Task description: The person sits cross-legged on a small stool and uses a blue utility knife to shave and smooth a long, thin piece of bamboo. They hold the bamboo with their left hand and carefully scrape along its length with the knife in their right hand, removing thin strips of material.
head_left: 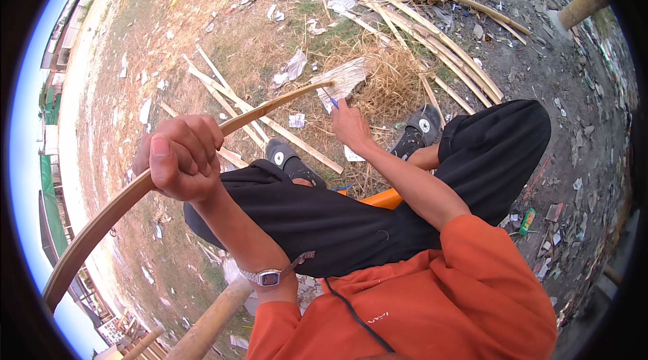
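A long, curved bamboo strip (120,206) runs from the lower left up toward the middle. My left hand (183,157) is wrapped tightly around it, thumb on the near side. Beyond that fist, the strip's far end reaches over the ground between my feet. There my right hand (351,125) is closed on a slim blue tool (332,101). The tool's tip is close to the strip's end; whether they touch is too small to tell. Most of the tool is hidden by my fingers.
Cut bamboo strips (432,39) lie piled at the far right, beside dry shavings (391,83). More loose strips (233,100) cross on the ground beyond my left hand. Bamboo poles (210,323) stand at lower left and upper right (584,8). Litter covers the ground around my shoes (290,157).
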{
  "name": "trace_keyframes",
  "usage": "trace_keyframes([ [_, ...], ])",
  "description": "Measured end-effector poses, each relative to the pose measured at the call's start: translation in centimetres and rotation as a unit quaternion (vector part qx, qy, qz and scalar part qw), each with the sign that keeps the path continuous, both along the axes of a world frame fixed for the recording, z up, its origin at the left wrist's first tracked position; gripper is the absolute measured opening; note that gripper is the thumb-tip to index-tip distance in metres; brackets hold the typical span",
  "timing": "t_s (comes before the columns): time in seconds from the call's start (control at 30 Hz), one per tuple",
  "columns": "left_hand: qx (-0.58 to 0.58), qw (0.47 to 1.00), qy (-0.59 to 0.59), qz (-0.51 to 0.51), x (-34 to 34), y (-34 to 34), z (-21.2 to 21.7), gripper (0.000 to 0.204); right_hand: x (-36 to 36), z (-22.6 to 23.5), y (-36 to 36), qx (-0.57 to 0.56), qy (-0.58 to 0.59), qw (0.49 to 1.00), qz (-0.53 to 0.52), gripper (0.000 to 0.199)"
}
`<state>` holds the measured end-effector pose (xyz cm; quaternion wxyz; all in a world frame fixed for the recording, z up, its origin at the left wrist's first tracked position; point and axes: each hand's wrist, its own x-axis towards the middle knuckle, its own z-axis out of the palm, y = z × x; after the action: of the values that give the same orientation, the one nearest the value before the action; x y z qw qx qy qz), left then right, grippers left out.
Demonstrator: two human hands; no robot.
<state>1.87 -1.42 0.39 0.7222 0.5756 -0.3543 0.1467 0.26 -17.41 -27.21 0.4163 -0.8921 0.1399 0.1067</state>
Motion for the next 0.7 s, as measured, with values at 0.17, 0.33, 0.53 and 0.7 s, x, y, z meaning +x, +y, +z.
trace_keyframes([
  [0.17, -0.057, 0.997, 0.028, 0.036, 0.1, 0.2, 0.0, 0.043, -0.1, 3.7, 0.4, 0.038, -0.061, 0.997, -0.013, 0.035],
  [0.33, -0.071, 0.996, 0.036, 0.042, 0.1, 0.4, 0.1, 0.043, 0.7, 3.9, 1.1, 0.179, -0.046, 0.983, -0.012, 0.042],
  [0.53, -0.040, 0.997, -0.018, -0.060, 0.6, 0.7, 0.2, 0.042, 2.1, 3.8, 0.1, 0.174, -0.037, 0.984, 0.019, 0.054],
  [0.7, -0.019, 0.997, -0.041, -0.066, 0.4, -0.4, 0.3, 0.041, 1.7, 2.5, -0.7, 0.078, 0.032, 0.996, 0.023, 0.066],
])
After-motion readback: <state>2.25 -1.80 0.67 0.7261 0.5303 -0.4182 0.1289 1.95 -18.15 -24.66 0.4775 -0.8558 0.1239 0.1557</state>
